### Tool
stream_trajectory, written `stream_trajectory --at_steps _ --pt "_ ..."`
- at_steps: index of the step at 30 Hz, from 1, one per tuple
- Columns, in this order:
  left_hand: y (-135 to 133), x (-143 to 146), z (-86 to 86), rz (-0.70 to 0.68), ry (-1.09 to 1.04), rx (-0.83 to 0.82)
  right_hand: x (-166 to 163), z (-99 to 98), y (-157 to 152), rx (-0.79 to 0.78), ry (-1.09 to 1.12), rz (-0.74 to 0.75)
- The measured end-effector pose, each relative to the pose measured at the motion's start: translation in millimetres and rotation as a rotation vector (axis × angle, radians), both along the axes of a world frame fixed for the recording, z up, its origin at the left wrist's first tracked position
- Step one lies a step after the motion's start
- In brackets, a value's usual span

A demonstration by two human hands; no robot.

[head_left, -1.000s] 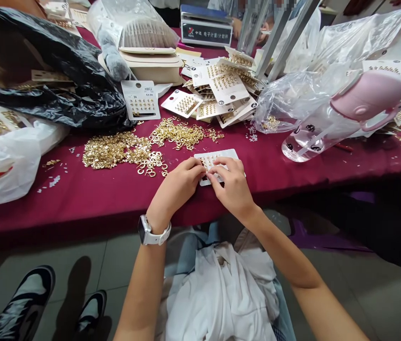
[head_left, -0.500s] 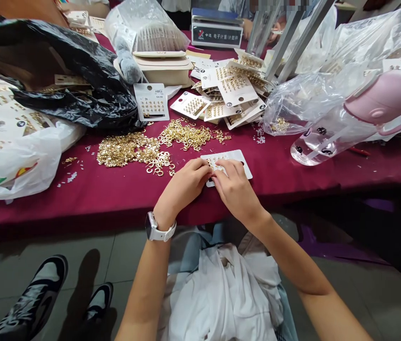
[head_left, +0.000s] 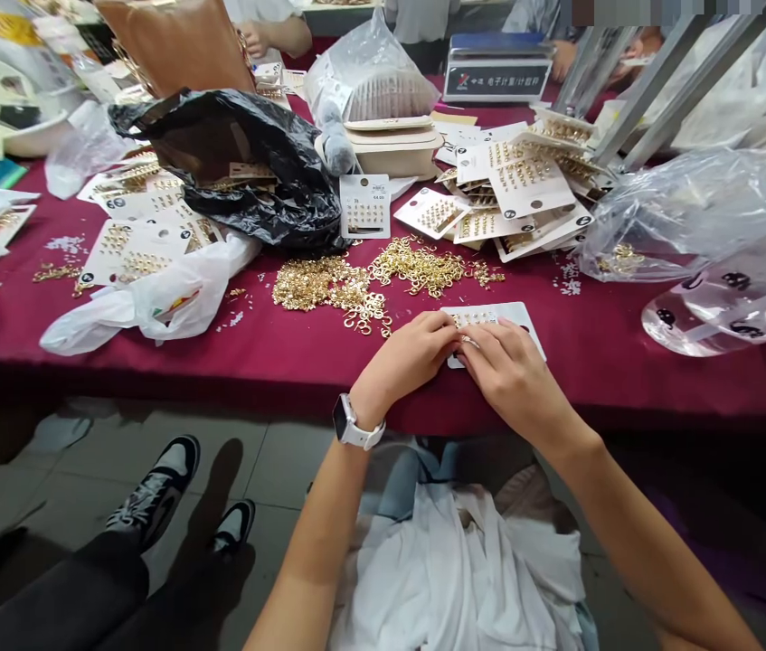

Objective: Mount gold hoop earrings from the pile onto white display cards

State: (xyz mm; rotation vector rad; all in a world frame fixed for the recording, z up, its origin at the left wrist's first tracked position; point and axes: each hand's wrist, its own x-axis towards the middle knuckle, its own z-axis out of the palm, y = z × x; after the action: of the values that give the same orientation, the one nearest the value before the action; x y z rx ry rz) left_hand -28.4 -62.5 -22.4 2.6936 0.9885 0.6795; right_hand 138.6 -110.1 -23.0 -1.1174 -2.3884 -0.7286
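Note:
A white earring card [head_left: 530, 324] with rows of small gold earrings lies at the table's front edge, partly hidden under my fingers. My left hand [head_left: 413, 354], a white-strapped watch on its wrist, is closed at the card's left side, fingertips pinched together. From the right, my right hand [head_left: 515, 371] bends over the card with its fingers closed, its tips meeting those of the left. A small shiny piece [head_left: 469, 341] shows where the fingertips meet; I cannot make out its kind. Beyond the hands lie a heap of gold hooks [head_left: 420, 267] and a heap of small gold pieces [head_left: 311, 280].
Filled earring cards [head_left: 532, 176] are stacked behind the heaps. A black plastic bag [head_left: 253, 163] and white plastic bag [head_left: 172, 307] lie leftward. A clear bottle [head_left: 714, 316] and clear bag [head_left: 687, 208] are rightward. A scale [head_left: 497, 68] stands at the back.
The view has swung left, so everything sits further right in the picture and more of the table's left side shows. Both hands remain together over the card.

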Motion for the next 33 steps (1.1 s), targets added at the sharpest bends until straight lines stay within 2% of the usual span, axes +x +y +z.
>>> stream_trajectory --at_steps 4,11,17,24,33 --pt "1 -1 -2.2 -0.003 -0.021 0.031 -1 4.4 1 0.03 0.012 -0.021" --pt "3 0 -3.9 -0.03 -0.057 0.024 -3 13.2 7 -0.005 -0.014 -0.066" --pt "3 1 -4.0 -0.02 -0.043 0.012 3 13.2 8 -0.117 0.041 -0.055" --pt "4 1 -4.9 -0.014 -0.026 0.048 4 9.7 4 -0.114 0.109 -0.082" --pt "3 0 -2.5 -0.011 -0.028 0.054 7 3.4 5 -0.306 0.332 -0.06"
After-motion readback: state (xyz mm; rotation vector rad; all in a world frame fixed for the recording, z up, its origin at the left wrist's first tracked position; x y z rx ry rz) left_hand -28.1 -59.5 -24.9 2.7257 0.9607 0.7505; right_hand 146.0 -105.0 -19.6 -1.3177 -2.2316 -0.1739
